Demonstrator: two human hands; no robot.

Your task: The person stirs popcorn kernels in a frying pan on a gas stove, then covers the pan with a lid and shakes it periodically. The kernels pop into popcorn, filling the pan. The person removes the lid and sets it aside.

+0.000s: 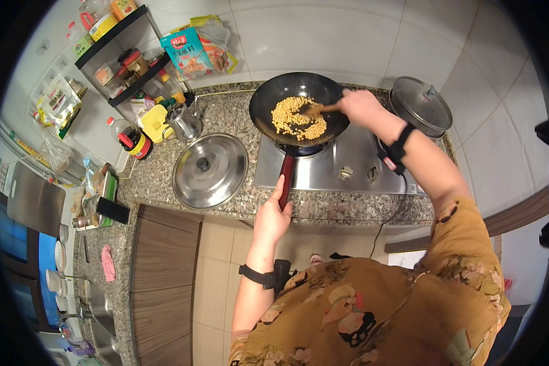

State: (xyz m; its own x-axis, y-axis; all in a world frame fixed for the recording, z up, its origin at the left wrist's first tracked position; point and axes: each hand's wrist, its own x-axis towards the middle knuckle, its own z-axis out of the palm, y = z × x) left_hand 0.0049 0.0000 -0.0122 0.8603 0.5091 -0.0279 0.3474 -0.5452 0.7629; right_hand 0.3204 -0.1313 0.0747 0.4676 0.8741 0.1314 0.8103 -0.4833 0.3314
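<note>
A black wok (pixel 263 91) sits on the left burner of the steel gas stove (pixel 323 174). Small yellow kernels, either corn or soybeans, lie spread over its bottom. My left hand (pixel 271 215) is closed around the wok's dark red handle (pixel 287 168), index finger stretched along it. From the right, my right hand (pixel 361 107) reaches over the wok's rim and grips a wooden spatula (pixel 317 110). The spatula's head is down among the yellow kernels, so its exact shape is partly hidden.
Left of the stove lies a round steel lid (pixel 210 174). Behind it stand a steel pitcher (pixel 184 124), a yellow container (pixel 155 124) and a dark sauce bottle (pixel 133 141). A glass-lidded pot (pixel 421 107) occupies the right burner. A loose black cable (pixel 391 221) hangs over the counter's front edge.
</note>
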